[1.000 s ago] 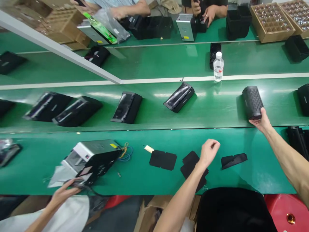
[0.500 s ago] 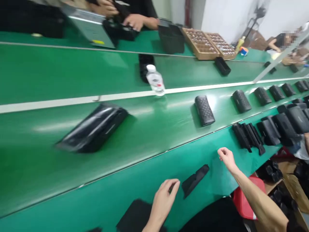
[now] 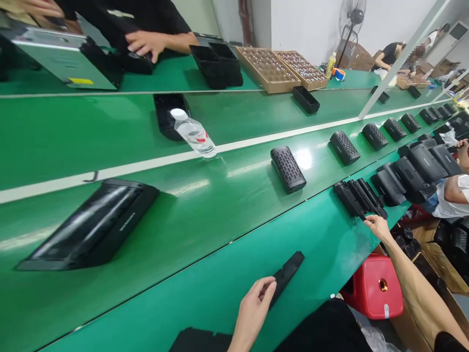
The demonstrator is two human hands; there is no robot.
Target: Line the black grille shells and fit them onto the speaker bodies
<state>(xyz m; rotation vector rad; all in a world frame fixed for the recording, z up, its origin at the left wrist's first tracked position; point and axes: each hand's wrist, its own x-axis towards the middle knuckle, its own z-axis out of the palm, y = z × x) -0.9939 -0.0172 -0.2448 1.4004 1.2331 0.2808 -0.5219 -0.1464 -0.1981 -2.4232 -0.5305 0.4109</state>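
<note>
My left hand (image 3: 254,305) is curled, thumb and fingertips close together, at the near end of a long black plastic strip (image 3: 289,271) lying on the green bench. The hand covers that end, and whether the fingers grip anything is hidden. A flat black piece (image 3: 200,341) lies beside my left wrist. Farther right, my right hand (image 3: 378,228) pinches the near end of a black plastic strip (image 3: 353,205), one of several lying side by side.
Black perforated housings (image 3: 288,169) stand in a row along the green belt (image 3: 220,195). A glossy black housing (image 3: 91,225) lies left, and a water bottle (image 3: 196,134) stands behind. Larger black covers (image 3: 410,176) crowd the right side. A red stool (image 3: 379,286) is below.
My right hand has reached right and forward to the group of black strips and closed on one. My left hand has come up against the single strip. The view has shifted right.
</note>
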